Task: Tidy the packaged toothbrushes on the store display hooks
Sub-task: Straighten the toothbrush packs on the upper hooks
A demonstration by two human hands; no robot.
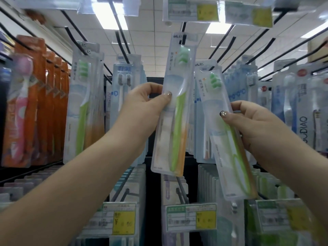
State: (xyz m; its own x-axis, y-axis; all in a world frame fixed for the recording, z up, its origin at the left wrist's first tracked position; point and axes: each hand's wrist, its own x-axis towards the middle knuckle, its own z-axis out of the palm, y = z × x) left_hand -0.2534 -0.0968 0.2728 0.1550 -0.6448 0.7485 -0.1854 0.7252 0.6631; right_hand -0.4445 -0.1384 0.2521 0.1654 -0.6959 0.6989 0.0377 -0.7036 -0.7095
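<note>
My left hand (pixel 144 105) pinches a clear pack with a green-handled toothbrush (pixel 174 110) at its left edge, thumb on the front. The pack's top reaches a black display hook (pixel 183 31) under a price tag; whether it hangs on the hook I cannot tell. My right hand (pixel 248 121) grips a second green toothbrush pack (pixel 225 132), tilted with its bottom leaning right, held free in front of the hanging rows.
More green toothbrush packs (pixel 83 110) hang at left beside orange packs (pixel 44 103) with a pink brush. Blue and white packs (pixel 294 110) fill hooks at right. Lower rows carry yellow price labels (pixel 191 217). Bare black hooks (pixel 266 45) jut out overhead.
</note>
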